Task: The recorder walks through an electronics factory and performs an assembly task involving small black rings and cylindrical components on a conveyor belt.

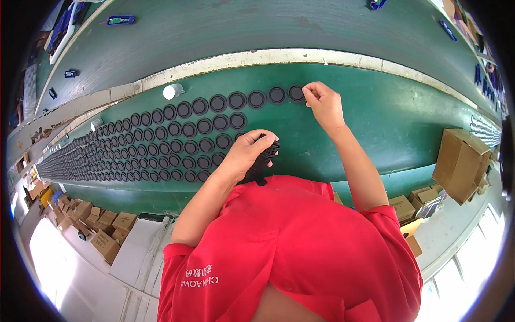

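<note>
My left hand (248, 154) is wrapped round a stack of round black caps (263, 160), close to my body at the bench's near edge. My right hand (326, 105) is farther out, thumb and fingers pinched at the edge of a black cap (295, 93). That cap lies at the right end of the farthest row. To its left, another cap (277, 95) lies flat, with a small gap between. Several rows of such caps (189, 129) run away to the left over the green bench (365, 126). My left hand partly hides the nearer rows' ends.
A white cylindrical container (171, 92) stands behind the farthest row, by a pale ledge (300, 56). Beyond it, a second surface (214, 32) carries a few blue parts (120, 20). A cardboard box (462, 161) is at the right; more cartons (105, 244) sit lower left.
</note>
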The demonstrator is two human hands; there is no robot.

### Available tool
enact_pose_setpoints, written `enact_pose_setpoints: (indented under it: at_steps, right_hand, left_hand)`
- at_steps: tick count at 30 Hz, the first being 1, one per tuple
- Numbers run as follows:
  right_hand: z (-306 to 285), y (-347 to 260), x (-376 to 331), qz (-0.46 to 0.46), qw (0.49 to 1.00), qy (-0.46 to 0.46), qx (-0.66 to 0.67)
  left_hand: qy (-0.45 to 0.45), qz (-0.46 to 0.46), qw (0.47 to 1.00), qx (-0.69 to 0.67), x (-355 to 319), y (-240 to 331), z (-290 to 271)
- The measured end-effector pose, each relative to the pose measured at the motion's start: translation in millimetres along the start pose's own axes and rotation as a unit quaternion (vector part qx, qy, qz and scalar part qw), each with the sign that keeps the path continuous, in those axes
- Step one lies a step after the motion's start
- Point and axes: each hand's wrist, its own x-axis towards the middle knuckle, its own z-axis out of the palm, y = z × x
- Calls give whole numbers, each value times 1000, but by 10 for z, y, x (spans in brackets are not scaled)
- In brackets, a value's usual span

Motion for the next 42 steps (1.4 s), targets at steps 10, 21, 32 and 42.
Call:
enact_pose_setpoints:
  at_steps: [10,21,32,42]
  right_hand:
    - [-98,-341,-547,-70,939,-307,138]
    - [-309,127,-108,61,984,17,164]
    - [-259,-200,-449,-83,995,-54,-2]
    - [-182,-231,-689,76,878,-351,315]
  left_hand:
    - [-50,3,999,19,47,56,143]
    - [-33,-13,999,29,63,16,175]
    - [-33,-14,999,21,74,1,114]
    - [-99,-23,992,72,29,45,218]
